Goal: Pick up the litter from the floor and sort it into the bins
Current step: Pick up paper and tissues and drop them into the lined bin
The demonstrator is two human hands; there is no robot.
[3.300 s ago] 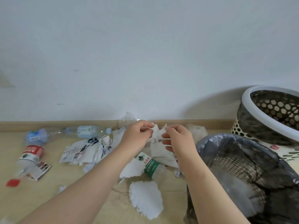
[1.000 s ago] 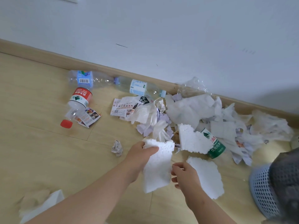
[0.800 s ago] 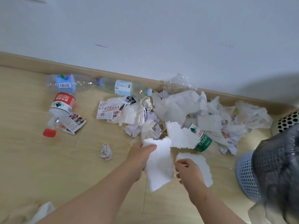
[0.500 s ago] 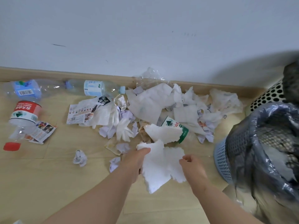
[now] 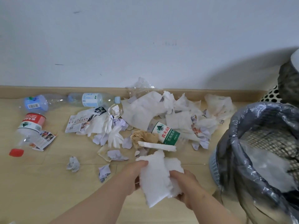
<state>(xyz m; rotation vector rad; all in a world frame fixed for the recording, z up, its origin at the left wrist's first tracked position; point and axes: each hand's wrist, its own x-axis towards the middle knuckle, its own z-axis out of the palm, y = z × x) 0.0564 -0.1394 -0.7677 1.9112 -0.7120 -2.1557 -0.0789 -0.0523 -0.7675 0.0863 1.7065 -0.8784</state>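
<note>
Two white foam pieces (image 5: 157,178) are stacked between my hands above the wooden floor. My left hand (image 5: 135,174) grips their left edge and my right hand (image 5: 186,185) holds them from the right and below. A third white foam piece (image 5: 157,146) lies on the floor just beyond, beside a green-labelled bottle (image 5: 167,133). Crumpled tissues and paper (image 5: 145,110) spread along the wall. The blue basket bin with a dark plastic liner (image 5: 226,162) stands at my right.
A red-labelled bottle (image 5: 30,126) with a red cap, a blue-labelled bottle (image 5: 34,103) and a clear bottle (image 5: 93,99) lie at the left by the skirting board. A white perforated bin (image 5: 273,94) stands at the far right. Small paper balls (image 5: 73,164) dot the floor.
My right hand has lifted the second foam piece off the floor and pressed it against the one in my left hand. The view has swung right, showing more of the blue bin.
</note>
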